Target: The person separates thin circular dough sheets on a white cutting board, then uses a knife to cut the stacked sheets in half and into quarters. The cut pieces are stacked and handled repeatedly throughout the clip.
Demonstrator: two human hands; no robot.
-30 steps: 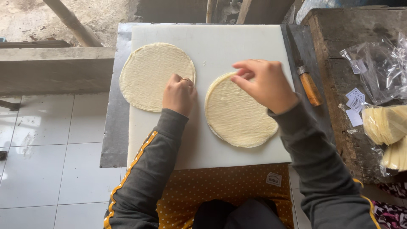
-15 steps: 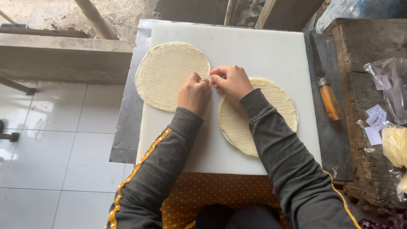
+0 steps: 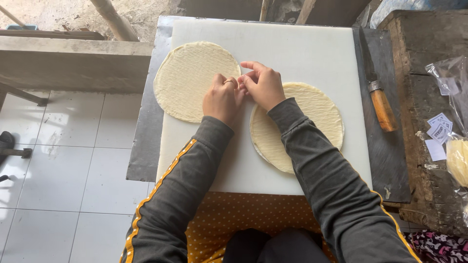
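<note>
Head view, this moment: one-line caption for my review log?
Left hand and right hand meet between two round pale dough sheets on a white cutting board.

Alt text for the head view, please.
Both hands, left and right, meet fingertips between two round flatbreads on a white board. A wooden-handled knife lies right of it.
</note>
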